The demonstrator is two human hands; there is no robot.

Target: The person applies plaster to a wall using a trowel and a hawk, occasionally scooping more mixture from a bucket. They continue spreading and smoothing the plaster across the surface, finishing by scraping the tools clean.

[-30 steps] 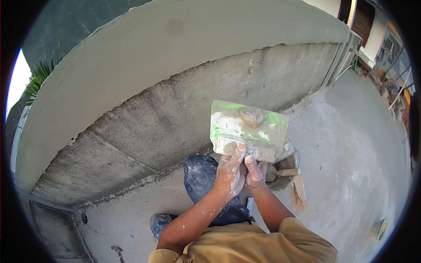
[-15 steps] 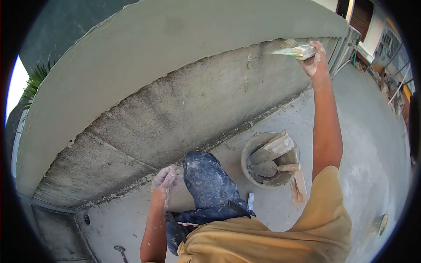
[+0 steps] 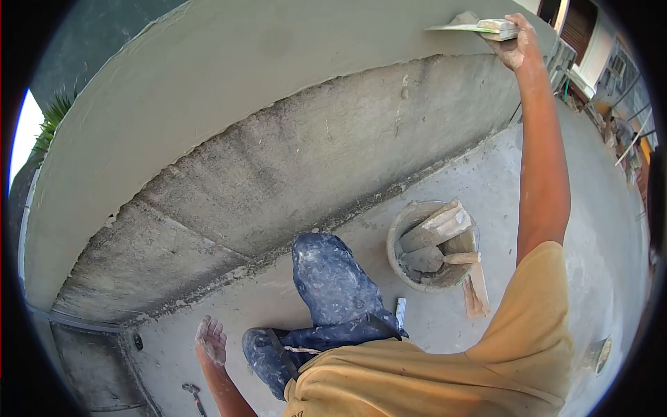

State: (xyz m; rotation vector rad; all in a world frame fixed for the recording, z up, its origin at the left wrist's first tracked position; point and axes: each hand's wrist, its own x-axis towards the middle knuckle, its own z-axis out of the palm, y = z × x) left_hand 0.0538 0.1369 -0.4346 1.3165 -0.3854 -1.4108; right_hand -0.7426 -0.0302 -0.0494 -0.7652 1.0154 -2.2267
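My right hand [image 3: 515, 43] is closed round the handle of a flat trowel [image 3: 479, 28] at the upper right, held against or close to the smooth plastered part of the wall [image 3: 278, 55]. A lump of grey mortar [image 3: 464, 18] shows at the blade's far side. My left hand [image 3: 210, 340], dusted with pale mortar, is held over the floor at the lower left, its fingers apart and nothing in it. Rough bare wall [image 3: 271, 153] lies below the smooth plaster.
Right of my knee stands a bucket [image 3: 396, 260] holding a small trowel [image 3: 458, 258] and a mortar-caked board [image 3: 438, 226]. A wooden piece [image 3: 476, 295] lies beside it. A hammer-like tool [image 3: 193, 396] is on the floor at lower left, a small container [image 3: 599, 354] at lower right.
My right hand has moved up and slightly right with the trowel, from the plaster's lower edge onto the smooth area. My left hand has moved down and left, and its fingers have spread.
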